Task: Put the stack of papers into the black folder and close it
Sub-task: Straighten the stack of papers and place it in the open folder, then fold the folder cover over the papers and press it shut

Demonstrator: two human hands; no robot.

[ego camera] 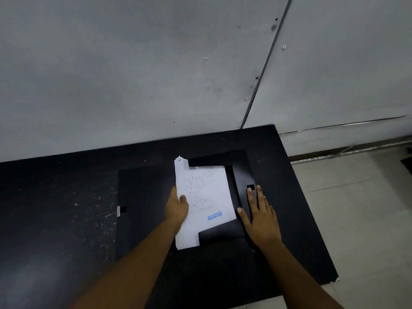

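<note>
Clearly "REJECTED" stamp (215,215) on papers (201,197)

The black folder (142,197) lies open and flat on the dark counter (55,197), its left cover bare, with a small pale tab at that cover's outer edge. The stack of papers (204,197) rests on the right half, its far and near right corners tucked under the folder's black flaps. The top sheet is white with printed text and a blue "REJECTED" stamp near its lower right.
</note>
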